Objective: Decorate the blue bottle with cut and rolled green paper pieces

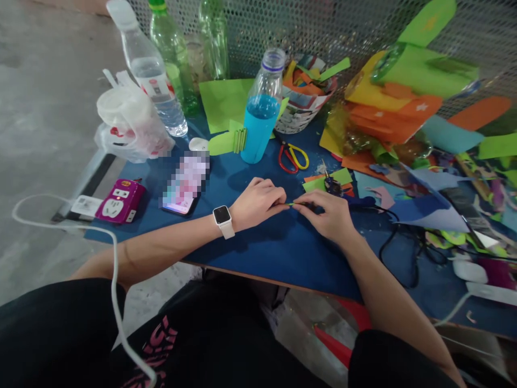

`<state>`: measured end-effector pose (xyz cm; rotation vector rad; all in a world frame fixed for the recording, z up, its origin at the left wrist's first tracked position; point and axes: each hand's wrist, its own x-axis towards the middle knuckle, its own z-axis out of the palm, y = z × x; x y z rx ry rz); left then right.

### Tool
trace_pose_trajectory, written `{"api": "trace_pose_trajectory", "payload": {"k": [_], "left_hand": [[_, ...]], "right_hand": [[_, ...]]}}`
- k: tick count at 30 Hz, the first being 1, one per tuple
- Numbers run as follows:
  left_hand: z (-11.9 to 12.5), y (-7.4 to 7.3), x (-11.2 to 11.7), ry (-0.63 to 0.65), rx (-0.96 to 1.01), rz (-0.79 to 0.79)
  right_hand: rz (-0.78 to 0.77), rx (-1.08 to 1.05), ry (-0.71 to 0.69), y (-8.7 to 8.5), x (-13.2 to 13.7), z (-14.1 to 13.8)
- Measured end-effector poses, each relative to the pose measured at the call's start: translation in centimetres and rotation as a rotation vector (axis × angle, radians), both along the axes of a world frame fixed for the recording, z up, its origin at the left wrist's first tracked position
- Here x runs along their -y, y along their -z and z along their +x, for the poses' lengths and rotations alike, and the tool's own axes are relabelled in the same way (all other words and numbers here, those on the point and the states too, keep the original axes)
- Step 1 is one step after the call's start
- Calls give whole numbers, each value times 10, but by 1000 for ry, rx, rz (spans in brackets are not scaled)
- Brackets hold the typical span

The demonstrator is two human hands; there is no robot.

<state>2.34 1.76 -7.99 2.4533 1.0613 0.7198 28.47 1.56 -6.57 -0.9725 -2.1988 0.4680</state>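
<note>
Narrow green strip (291, 204): between your two hands, above the blue tabletop (262, 249), only a short length showing; material too small to tell
Your left hand (259, 202): fingers curled, pinching the strip from the left; smartwatch (222, 215) with pale strap at the wrist
Your right hand (327, 214): thumb and forefinger pinching the strip from the right, fingertips just beside the left's
Scissors (288, 146): beyond the strip, red and yellow handles toward you
Bottle of blue liquid (258, 127): standing beyond your left hand
</note>
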Motion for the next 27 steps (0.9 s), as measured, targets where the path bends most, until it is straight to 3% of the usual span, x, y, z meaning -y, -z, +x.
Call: {"api": "trace_pose_trajectory", "payload": {"k": [15,27], "left_hand": [[-7,-2,-3,68,-201,299],[-5,-7,-7,25,-276,197]], "right_hand": [[-88,-68,5,9,5,-9],[-54,-47,57,13,-5,-14]]}}
